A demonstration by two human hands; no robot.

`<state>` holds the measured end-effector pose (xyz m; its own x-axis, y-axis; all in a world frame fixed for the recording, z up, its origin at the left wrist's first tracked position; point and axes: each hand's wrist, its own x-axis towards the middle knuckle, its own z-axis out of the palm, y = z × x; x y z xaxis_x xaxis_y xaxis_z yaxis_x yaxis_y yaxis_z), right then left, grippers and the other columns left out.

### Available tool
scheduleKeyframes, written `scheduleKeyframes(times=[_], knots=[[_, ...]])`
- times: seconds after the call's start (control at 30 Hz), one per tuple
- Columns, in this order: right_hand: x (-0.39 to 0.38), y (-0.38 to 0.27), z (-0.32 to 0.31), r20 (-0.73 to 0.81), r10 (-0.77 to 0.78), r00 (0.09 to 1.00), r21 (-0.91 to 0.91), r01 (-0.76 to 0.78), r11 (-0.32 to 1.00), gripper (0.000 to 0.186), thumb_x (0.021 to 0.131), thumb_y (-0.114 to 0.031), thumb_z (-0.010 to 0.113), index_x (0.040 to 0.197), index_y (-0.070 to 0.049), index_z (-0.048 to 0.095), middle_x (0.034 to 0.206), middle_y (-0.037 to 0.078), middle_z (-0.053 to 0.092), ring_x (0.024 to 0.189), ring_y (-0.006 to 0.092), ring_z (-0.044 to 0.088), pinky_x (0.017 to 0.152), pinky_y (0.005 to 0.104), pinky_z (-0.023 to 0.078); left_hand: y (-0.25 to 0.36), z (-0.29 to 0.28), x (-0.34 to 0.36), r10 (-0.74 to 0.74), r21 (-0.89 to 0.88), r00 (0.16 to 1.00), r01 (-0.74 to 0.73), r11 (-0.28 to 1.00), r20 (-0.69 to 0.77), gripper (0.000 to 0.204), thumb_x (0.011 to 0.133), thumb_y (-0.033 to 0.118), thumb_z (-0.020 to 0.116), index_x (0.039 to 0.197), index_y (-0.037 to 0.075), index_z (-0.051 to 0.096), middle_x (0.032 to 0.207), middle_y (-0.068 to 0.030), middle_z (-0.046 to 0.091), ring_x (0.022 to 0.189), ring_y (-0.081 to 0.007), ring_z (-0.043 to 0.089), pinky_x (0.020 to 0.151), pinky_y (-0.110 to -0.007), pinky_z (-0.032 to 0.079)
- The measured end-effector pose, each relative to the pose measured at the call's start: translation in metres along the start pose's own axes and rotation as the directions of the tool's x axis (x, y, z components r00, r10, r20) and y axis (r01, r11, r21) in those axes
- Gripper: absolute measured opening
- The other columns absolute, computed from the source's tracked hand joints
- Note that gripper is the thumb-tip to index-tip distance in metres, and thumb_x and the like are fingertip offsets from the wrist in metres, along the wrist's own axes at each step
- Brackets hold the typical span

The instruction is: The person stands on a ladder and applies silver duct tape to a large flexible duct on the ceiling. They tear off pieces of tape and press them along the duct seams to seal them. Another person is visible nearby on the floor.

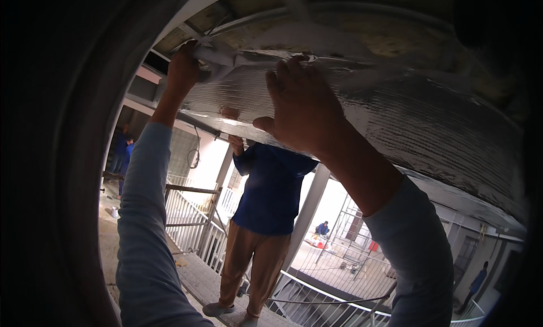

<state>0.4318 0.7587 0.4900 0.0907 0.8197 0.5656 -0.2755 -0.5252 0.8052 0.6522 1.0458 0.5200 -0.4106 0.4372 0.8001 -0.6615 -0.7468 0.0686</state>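
Overhead, a large silver foil-faced sheet (390, 120) spans the ceiling area, its shiny ribbed face turned downward. My left hand (183, 69) is raised to its far left end, fingers curled around a crumpled whitish film (218, 56) at the edge; the fingertips are partly hidden. Against the foil near the middle, my right hand (305, 103) is raised with its thumb held out and fingers apart, the fingertips reaching the sheet's upper edge. Whether those fingertips hook over that edge, I cannot tell.
A person in a blue top (268, 188) stands facing me on a plank platform (195, 273), one hand raised to the sheet. White railings (317, 296) and scaffold bars (192, 188) run alongside. Below, another person (322, 228) is near scaffolding; more people are at both sides.
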Motion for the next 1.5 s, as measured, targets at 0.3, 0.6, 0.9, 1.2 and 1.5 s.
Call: scheduleKeyframes(times=[0.3,0.6,0.9,1.2,1.5], knots=[[-0.015,0.026,-0.031,0.097,0.082,0.992,-0.031,-0.08,0.996,0.085,0.097,-0.058,0.063,0.146,0.009,0.046,0.152,0.027,0.047,0.146,0.0397,0.041,0.122,0.0512,0.031,-0.004,0.009,-0.005,0.003,0.121,1.0,0.0,0.993,-0.025,0.041,0.09,0.004,0.049,0.128,0.009,0.064,0.117,-0.0211,0.07,0.106,-0.0419,0.069,0.088,-0.052,0.057],[-0.081,0.069,-0.116,0.221,0.286,0.932,-0.175,-0.25,0.952,0.084,0.1,-0.057,0.058,0.15,0.008,0.04,0.157,0.029,0.042,0.151,0.0382,0.036,0.126,0.0497,0.026,-0.002,0.016,-0.011,-0.091,0.14,0.994,0.098,0.985,-0.057,0.04,0.092,0.006,0.05,0.13,0.012,0.064,0.121,-0.0194,0.069,0.107,-0.0416,0.069,0.089,-0.052,0.057],[-0.118,0.085,-0.147,0.151,0.228,0.962,-0.324,-0.17,0.931,0.083,0.098,-0.051,0.064,0.15,0.009,0.041,0.155,0.029,0.044,0.149,0.0399,0.038,0.124,0.0514,0.029,-0.001,0.016,-0.008,-0.138,0.165,0.99,0.138,0.977,-0.01,0.042,0.09,0.006,0.052,0.13,0.012,0.065,0.123,-0.0185,0.07,0.111,-0.0402,0.068,0.091,-0.051,0.056],[-0.112,0.122,-0.168,0.084,0.268,0.96,-0.204,-0.247,0.947,0.05,0.097,-0.027,0.069,0.14,-0.002,0.058,0.14,0.023,0.056,0.13,0.0376,0.055,0.113,0.0492,0.044,-0.006,0.028,-0.013,-0.183,0.128,0.982,0.188,0.974,-0.053,0.046,0.087,0.005,0.052,0.131,0.013,0.065,0.122,-0.0171,0.069,0.112,-0.0405,0.068,0.09,-0.053,0.055],[0.008,0.181,-0.11,0.231,0.085,0.969,0.702,-0.226,0.675,0.057,0.1,-0.052,0.06,0.137,-0.009,0.065,0.126,0.022,0.07,0.112,0.0361,0.07,0.104,0.0504,0.051,-0.008,0.03,-0.013,-0.051,0.036,0.982,0.059,0.998,-0.18,0.045,0.085,0.006,0.055,0.129,0.011,0.065,0.119,-0.0209,0.07,0.108,-0.0451,0.067,0.089,-0.053,0.056]])
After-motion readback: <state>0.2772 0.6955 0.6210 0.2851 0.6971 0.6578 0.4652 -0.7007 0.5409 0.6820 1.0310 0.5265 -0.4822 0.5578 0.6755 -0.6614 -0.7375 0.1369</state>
